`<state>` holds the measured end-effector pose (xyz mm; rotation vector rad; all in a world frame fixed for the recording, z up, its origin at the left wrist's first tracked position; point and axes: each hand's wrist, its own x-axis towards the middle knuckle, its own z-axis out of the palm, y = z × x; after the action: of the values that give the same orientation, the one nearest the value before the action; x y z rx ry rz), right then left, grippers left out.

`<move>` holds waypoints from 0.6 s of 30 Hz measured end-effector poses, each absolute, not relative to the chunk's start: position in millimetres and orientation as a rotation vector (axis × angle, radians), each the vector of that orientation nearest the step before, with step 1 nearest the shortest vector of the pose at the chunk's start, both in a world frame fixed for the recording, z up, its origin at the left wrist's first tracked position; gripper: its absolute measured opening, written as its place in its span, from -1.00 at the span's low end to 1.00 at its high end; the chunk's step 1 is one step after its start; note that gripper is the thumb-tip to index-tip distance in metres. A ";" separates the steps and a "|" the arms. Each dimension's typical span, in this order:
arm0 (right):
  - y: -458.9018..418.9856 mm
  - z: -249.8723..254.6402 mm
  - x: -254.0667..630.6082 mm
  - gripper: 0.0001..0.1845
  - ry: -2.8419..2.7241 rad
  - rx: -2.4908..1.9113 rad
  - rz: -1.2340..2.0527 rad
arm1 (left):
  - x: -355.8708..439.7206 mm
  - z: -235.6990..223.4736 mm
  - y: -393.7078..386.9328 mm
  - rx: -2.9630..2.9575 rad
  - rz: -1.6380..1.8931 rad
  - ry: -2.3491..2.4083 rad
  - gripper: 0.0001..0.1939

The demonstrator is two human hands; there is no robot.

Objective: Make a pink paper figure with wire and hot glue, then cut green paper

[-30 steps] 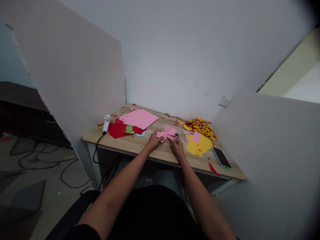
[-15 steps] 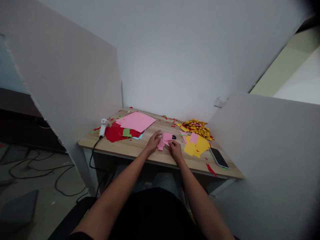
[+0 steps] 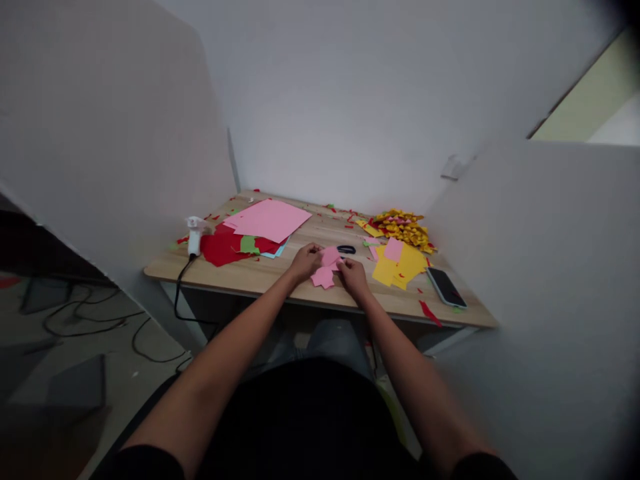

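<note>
A small piece of pink paper [image 3: 330, 256] is pinched between my left hand [image 3: 305, 262] and my right hand [image 3: 354, 275], near the table's front edge. Both hands are closed on it, one at each side. Just below it on the table lies another pink paper piece [image 3: 323, 277] with an uneven outline. Behind my hands rests a pair of scissors with dark handles [image 3: 346, 249]; the blades are mostly hidden by the paper and my right hand.
Large pink sheets [image 3: 273, 219] lie over red paper [image 3: 220, 249] at the left, beside a white corded device [image 3: 194, 240]. Toward the right are yellow sheets [image 3: 411, 263], a pile of folded yellow pieces [image 3: 407, 230] and a phone [image 3: 447, 288]. Partitions flank the table.
My hands have lifted and turned the pink paper, with the left hand now closed on its side. More of the scissors' handle shows. The whole view has tilted slightly.
</note>
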<state>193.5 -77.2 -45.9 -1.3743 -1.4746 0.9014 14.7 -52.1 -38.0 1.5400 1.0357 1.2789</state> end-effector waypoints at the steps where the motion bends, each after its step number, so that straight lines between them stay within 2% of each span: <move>1: -75.6 -47.7 195.5 -0.62 -1.449 -1.389 0.914 | 12.3 -38.4 -47.2 1.568 1.255 1.034 -0.67; 6: -66.2 -51.6 204.9 -0.69 -1.372 -1.462 0.998 | 3.5 -39.7 -11.7 1.616 1.203 1.026 -0.89; 10: -70.4 -34.4 213.5 -0.76 -1.431 -1.490 1.058 | 4.1 -35.0 10.5 1.574 1.169 0.963 -0.75; 14: -74.8 -19.9 220.4 -0.73 -1.477 -1.502 1.101 | 5.6 -27.2 18.5 1.626 0.954 0.831 -0.64; 18: -75.3 -20.5 219.7 -0.68 -1.386 -1.572 1.098 | 2.2 -22.9 31.2 1.922 0.808 0.671 -0.72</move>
<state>219.7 -75.3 -20.5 -1.5720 -1.3863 1.0975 2.2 31.2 -22.9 1.9224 0.6708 0.8082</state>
